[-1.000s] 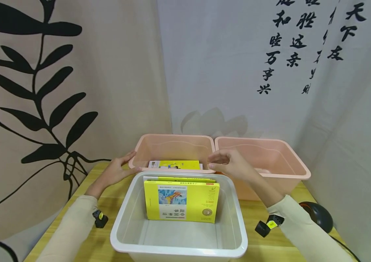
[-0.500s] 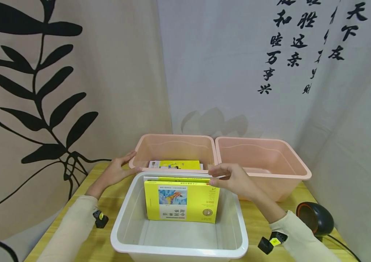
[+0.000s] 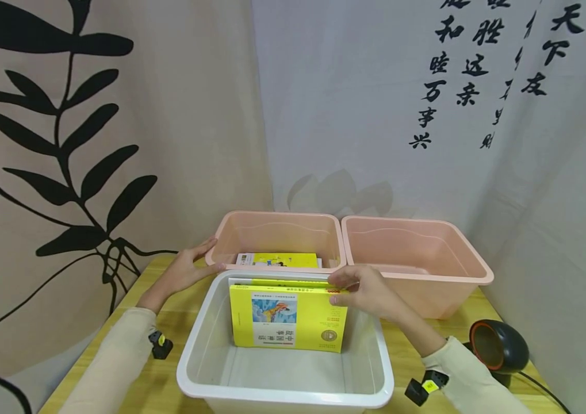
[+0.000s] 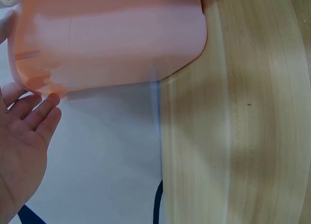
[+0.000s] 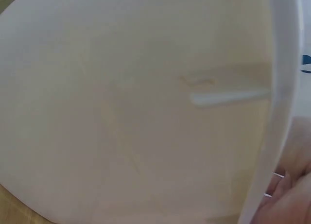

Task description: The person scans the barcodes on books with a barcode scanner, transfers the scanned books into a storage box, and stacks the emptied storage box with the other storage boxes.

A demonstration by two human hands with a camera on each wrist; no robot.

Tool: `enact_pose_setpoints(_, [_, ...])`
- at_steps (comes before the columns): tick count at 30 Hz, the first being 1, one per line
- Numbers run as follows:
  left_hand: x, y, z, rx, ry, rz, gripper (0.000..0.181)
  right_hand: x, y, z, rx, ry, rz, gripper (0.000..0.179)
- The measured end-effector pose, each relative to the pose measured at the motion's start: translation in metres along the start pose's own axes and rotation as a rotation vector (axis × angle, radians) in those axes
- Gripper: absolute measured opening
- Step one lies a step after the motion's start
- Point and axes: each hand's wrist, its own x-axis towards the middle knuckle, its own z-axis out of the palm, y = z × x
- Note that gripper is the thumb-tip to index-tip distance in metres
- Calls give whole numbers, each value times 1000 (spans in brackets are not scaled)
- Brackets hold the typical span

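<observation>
My left hand (image 3: pixel 184 272) rests at the near left corner of the left pink bin (image 3: pixel 276 217), its fingers fairly straight against the rim. In the left wrist view the fingers (image 4: pixel 44 112) touch the bin's outer side. Before it stands a white bin (image 3: pixel 284 394) with several yellow books inside, propped against its far wall. With my right hand (image 3: pixel 372 292) I pinch the front yellow book (image 3: pixel 313 322) by its top right corner, thumb in front and fingers behind. The white bin's wall (image 5: pixel 146 136) hides part of this hand in the right wrist view.
The left pink bin holds more yellow books (image 3: pixel 284 260). A second pink bin (image 3: pixel 412 247) stands beside it on the right. A dark round device (image 3: pixel 510 348) with a cable sits by my right forearm. Fabric (image 3: pixel 344 115) hangs behind the wooden table (image 3: pixel 406 339).
My right hand has come down from the pink bins' rims to the front book's top right corner and now pinches it. My left hand has stayed at the left bin's corner.
</observation>
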Motion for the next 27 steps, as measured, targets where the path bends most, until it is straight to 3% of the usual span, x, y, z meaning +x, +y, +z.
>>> enact_pose_setpoints(7, [1,1,-1,-11,-1,5,92,2,3,6,-88,-5,-25,30])
enact_pose_setpoints(15, [0,1,0,-16,-2,9,92,4,2,15,-245,-7,45,26])
enact_pose_setpoints(22, [1,0,0,-14,3,13,92,4,-2,13,-287,-35,2,18])
enact_pose_setpoints(27, [1,-1,0,-12,4,9,92,2,-4,13,-260,-79,-23,16])
